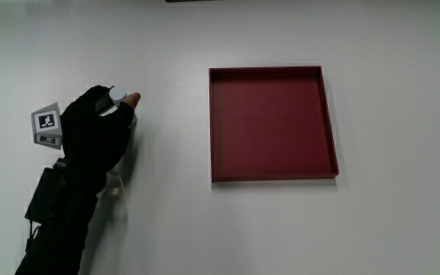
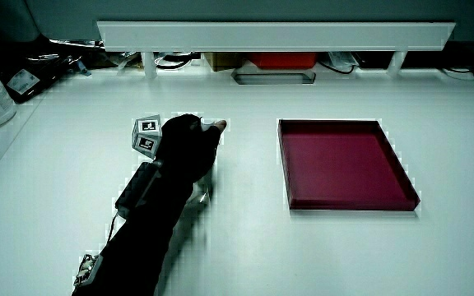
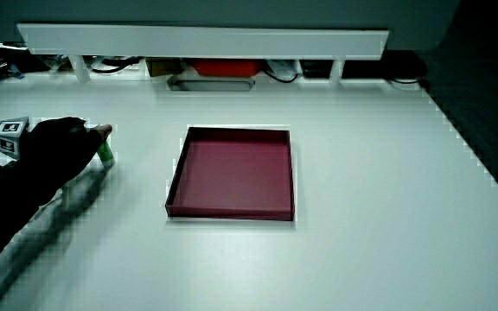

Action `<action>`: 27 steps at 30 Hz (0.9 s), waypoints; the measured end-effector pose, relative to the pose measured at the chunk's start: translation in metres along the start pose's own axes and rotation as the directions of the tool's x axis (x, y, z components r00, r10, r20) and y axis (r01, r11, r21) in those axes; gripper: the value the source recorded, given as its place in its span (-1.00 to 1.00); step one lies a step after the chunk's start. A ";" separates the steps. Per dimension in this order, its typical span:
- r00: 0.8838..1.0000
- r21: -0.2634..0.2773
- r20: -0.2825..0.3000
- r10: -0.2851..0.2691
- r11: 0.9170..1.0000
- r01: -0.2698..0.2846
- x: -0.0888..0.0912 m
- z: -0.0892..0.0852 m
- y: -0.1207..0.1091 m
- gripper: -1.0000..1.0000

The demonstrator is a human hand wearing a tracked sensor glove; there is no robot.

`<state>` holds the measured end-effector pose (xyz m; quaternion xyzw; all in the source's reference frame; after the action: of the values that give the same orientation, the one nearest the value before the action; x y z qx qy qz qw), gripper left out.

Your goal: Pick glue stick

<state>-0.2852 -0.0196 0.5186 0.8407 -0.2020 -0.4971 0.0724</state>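
Here, a white table fills the main view, and near mid-frame on it lies a shallow, square, dark red tray with low walls and nothing in it. In both side views the same tray sits flat on the table, nearer to the person than the low white partition that runs along the table's edge. Under that partition a red object and a flat grey one can be made out among cables. Well apart from the tray, a forearm in a black sleeve reaches in from the person's side of the table, with a small black box strapped to it near the wrist. The hand in its black glove hangs low over the bare table beside the tray, its fingers curled around the glue stick. The stick's round grey cap shows above the knuckles, with a bare fingertip pressed against it. In a side view the stick's green body pokes out below the hand, roughly upright and close to the tabletop; whether it touches the surface cannot be told. The patterned cube rides on the back of the glove, and it shows in both side views too.
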 end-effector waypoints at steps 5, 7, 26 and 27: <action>0.999 -0.005 0.041 0.000 1.000 0.001 0.006 0.001 -0.002 0.94; 0.998 -0.012 0.050 -0.025 1.000 0.026 0.008 0.002 -0.002 1.00; 0.966 -0.140 0.133 -0.223 0.960 0.241 0.099 -0.030 -0.015 1.00; 0.961 -0.146 0.140 -0.238 0.955 0.258 0.104 -0.033 -0.016 1.00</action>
<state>-0.2080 -0.0504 0.4462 0.8191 -0.0575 -0.5671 0.0655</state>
